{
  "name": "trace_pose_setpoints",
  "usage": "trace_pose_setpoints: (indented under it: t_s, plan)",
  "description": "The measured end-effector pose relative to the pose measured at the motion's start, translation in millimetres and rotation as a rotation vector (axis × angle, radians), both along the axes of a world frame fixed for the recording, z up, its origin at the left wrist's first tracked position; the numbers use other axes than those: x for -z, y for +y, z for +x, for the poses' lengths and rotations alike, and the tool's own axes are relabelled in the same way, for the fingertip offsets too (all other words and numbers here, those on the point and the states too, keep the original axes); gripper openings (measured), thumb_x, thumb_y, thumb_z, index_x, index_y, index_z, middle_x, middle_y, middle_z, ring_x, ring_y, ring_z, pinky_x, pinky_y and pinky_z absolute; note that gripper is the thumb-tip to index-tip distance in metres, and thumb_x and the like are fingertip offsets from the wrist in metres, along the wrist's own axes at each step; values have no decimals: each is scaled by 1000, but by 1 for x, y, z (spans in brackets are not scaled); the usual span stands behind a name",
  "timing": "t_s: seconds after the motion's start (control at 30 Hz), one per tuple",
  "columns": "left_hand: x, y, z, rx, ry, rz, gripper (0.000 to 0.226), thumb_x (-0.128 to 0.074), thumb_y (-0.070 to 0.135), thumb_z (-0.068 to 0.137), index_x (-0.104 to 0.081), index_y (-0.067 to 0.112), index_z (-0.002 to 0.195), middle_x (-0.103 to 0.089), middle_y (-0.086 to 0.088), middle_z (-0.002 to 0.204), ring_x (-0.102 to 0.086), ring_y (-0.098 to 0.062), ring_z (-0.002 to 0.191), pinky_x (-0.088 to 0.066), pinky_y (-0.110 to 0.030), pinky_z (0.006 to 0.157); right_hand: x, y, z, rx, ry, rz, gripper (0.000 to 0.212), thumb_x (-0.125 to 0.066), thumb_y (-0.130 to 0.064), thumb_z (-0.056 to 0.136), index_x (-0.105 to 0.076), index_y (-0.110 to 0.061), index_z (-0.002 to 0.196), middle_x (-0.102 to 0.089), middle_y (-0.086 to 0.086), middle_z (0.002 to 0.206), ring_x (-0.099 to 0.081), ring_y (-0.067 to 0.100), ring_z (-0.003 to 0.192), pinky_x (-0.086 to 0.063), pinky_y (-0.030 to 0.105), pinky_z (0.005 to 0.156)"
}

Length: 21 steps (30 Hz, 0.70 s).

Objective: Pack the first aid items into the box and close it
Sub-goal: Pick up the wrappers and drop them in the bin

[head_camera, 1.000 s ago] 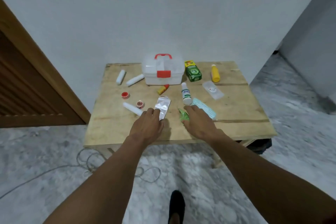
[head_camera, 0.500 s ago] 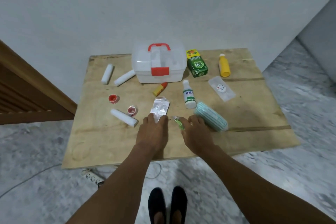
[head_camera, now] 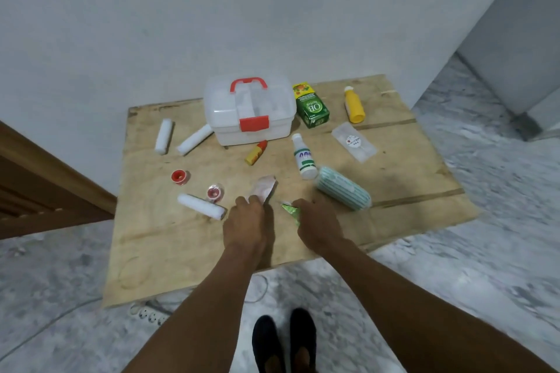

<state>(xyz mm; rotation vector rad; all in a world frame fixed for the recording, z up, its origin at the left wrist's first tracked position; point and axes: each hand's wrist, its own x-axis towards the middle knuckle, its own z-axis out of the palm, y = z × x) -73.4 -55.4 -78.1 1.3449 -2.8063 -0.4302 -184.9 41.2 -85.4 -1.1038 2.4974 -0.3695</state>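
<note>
My left hand (head_camera: 247, 222) rests palm-down on the wooden counter (head_camera: 157, 251) with its fingers closing on the near end of a silvery foil blister pack (head_camera: 264, 187), while my right hand (head_camera: 316, 225) pinches a small green sachet (head_camera: 291, 211) at its thumb side. The white first aid box (head_camera: 250, 113) with the red handle and latch sits shut at the back of the counter against the wall. Around it lie three white gauze rolls (head_camera: 201, 206), a white bottle (head_camera: 304, 157), a green carton (head_camera: 312, 106), a yellow bottle (head_camera: 354, 104) and a striped teal roll (head_camera: 344, 188).
</note>
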Motion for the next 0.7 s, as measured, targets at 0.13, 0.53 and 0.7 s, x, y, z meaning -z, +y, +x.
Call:
trace_pose_setpoints:
  t_s: [0.13,0.53,0.7]
  plan:
    - [-24,-20,2,-67,-59,-110,20,-43,12,95,-57,7,108,-64,-14,108,-55,-33,107,-45,-41,83,-31,-2,-1,11,30,-99,40,-53,-9,92,-58,-17,131,-56,19,115,-59,36,103,-49,39,87]
    - [-145,-5,-107,110,463,141,38,-50,-1,88,-39,4,124,-65,-22,101,-60,-44,91,-38,-37,66,-134,29,-99,349,117,-329,46,-46,-7,91,-59,-26,131,-52,14,120,-58,39,107,-48,40,90]
    - [-160,65,-182,314,527,233,68,-50,-5,86,-25,14,146,-60,-9,83,-58,-33,74,-43,-39,66,-151,98,-166,463,176,-277,35,-49,-8,92,-64,-19,122,-57,13,110,-59,36,99,-45,35,76]
